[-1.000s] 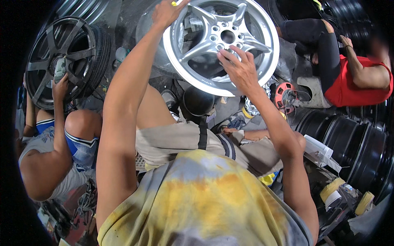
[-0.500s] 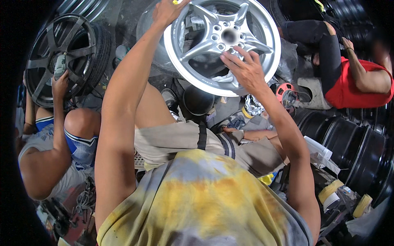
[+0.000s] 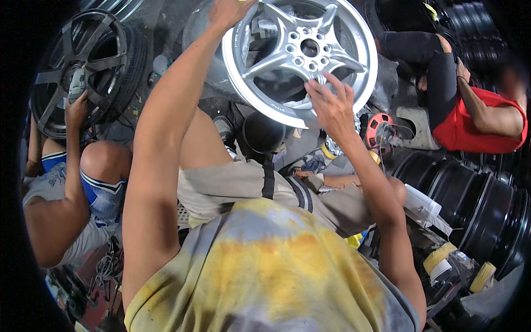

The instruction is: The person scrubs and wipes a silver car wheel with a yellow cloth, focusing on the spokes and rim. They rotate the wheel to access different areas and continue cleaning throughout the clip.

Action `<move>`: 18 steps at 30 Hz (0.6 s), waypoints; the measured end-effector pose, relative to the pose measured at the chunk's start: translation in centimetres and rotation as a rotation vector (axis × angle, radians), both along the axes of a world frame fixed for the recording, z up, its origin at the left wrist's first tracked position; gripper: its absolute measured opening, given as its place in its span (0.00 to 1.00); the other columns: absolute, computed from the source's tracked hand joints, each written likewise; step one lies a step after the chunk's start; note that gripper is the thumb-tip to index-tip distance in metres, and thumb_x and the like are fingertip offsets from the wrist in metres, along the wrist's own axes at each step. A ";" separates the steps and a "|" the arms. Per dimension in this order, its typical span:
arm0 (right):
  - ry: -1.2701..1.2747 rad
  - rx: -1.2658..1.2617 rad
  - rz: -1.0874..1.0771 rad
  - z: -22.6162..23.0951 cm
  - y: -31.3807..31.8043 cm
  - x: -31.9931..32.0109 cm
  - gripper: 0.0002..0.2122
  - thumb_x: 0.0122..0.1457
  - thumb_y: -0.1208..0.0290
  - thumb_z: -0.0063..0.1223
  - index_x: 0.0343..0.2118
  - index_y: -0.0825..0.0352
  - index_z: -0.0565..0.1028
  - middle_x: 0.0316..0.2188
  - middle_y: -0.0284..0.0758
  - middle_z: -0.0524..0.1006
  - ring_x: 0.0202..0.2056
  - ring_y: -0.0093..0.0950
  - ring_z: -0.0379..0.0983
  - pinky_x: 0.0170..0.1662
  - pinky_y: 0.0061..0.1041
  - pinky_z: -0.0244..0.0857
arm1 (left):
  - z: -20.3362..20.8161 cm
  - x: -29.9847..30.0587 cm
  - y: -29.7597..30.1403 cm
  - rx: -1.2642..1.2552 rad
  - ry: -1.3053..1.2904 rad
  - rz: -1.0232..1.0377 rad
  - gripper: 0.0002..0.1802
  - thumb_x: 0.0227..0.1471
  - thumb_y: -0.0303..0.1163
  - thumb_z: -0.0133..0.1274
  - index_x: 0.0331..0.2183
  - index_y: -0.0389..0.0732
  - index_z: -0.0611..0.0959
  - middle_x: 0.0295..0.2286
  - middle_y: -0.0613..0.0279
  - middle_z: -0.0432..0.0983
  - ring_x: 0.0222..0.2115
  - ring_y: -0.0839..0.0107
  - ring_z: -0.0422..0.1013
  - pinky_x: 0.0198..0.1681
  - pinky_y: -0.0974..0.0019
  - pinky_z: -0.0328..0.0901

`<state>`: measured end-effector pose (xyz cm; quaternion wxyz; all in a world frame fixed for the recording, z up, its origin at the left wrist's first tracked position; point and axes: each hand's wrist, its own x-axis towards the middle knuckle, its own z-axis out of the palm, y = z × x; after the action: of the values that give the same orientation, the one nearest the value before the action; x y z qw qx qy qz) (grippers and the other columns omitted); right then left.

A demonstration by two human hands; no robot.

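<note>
A silver alloy wheel (image 3: pixel 251 91) with broad spokes and a ring of bolt holes stands tilted in front of me. My left hand (image 3: pixel 229 12) is at its upper left rim, closed on the edge, its fingers partly cut off by the picture's top. A bit of yellow shows by those fingers. My right hand (image 3: pixel 333 108) is at the lower spoke, its fingers bent and spread apart, slightly blurred. I see nothing held in it. Whether its fingertips touch the spoke is hard to tell.
At left, a person's hand (image 3: pixel 76 105) holds a grey-green tool (image 3: pixel 77 83) against a dark wheel (image 3: pixel 55 91). Someone in a red top (image 3: pixel 478 124) sits at right. Black rims (image 3: pixel 470 205) line the right side. A black bucket-like container (image 3: pixel 264 133) and a red round object (image 3: pixel 378 128) lie below the wheel.
My right hand has shifted slightly down and its fingers have bent and lifted from lying along the spoke. My left hand stays at the rim. The view has shifted slightly.
</note>
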<state>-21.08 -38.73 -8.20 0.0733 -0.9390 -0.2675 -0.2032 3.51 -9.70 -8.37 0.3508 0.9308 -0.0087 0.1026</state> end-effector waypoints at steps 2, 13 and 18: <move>0.018 0.160 -0.072 0.2 2.2 1.5 0.17 0.55 0.71 0.64 0.49 0.56 0.82 0.49 0.23 0.79 0.60 0.34 0.66 0.58 0.41 0.56 | 0.6 -0.3 -0.1 -0.046 0.025 -0.005 0.32 0.51 0.57 0.62 0.43 0.38 0.87 0.39 0.35 0.81 0.45 0.38 0.76 0.47 0.44 0.71; 0.005 0.354 -0.152 -0.7 5.4 3.2 0.12 0.58 0.71 0.63 0.45 0.58 0.83 0.47 0.24 0.82 0.60 0.36 0.67 0.58 0.42 0.55 | -0.3 0.3 -0.1 -0.041 -0.042 -0.001 0.32 0.51 0.57 0.62 0.47 0.40 0.86 0.40 0.37 0.81 0.46 0.39 0.76 0.48 0.45 0.71; -0.033 0.176 -0.041 0.5 3.1 1.7 0.12 0.55 0.71 0.64 0.44 0.58 0.83 0.47 0.25 0.82 0.61 0.34 0.67 0.58 0.40 0.57 | 0.5 -0.2 0.2 -0.070 0.031 0.003 0.33 0.50 0.58 0.61 0.44 0.37 0.87 0.41 0.35 0.81 0.46 0.40 0.77 0.48 0.45 0.71</move>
<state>-19.40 -35.67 -7.72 0.1471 -0.9308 -0.2304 -0.2427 3.33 -9.47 -7.89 0.3832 0.9194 0.0017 0.0890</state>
